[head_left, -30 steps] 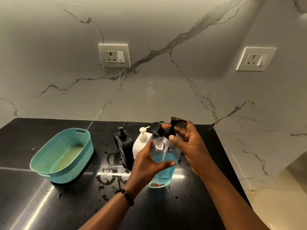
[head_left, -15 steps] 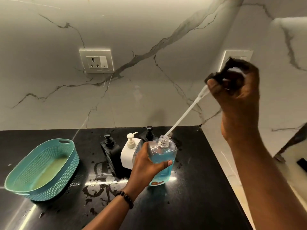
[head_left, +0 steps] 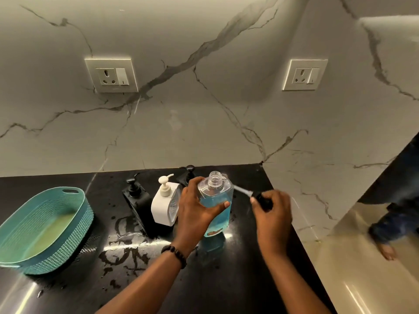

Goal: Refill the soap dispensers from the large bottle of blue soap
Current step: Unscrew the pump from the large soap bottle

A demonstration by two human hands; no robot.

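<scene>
A: What is the big bottle point(head_left: 216, 205) made of?

B: Clear plastic, squarish, with a threaded open neck; blue soap fills roughly its lower two thirds. It stands on the glossy black table point(head_left: 226, 286), which is wet with splashes and smears in front of the dispensers.

A: And the hands?

B: The left hand point(head_left: 197, 209) wraps around the bottle's side, thumb across its front. The right hand point(head_left: 271, 211), just right of the bottle, is curled round the black pump head point(head_left: 263, 199); its translucent dip tube point(head_left: 241, 191) points back toward the bottle's shoulder.

A: The dispensers?

B: Left of the bottle: a white rounded one point(head_left: 164, 206) with a cream pump, touching the left hand's knuckles or just behind them, I cannot tell which. Further left a black boxy one point(head_left: 138, 203). A third black pump point(head_left: 189, 172) peeks out behind the bottle.

A: Any labels?

B: No writing legible. A brownish patch shows near the bottle's base.

A: Further left?

B: A teal woven-pattern plastic basket point(head_left: 45, 230), oval, with a handle slot.

A: Different from half a second ago?

B: Yes. The right hand was raised high with the tube tip in the neck; now it is low beside the bottle, tube fully out.
</scene>
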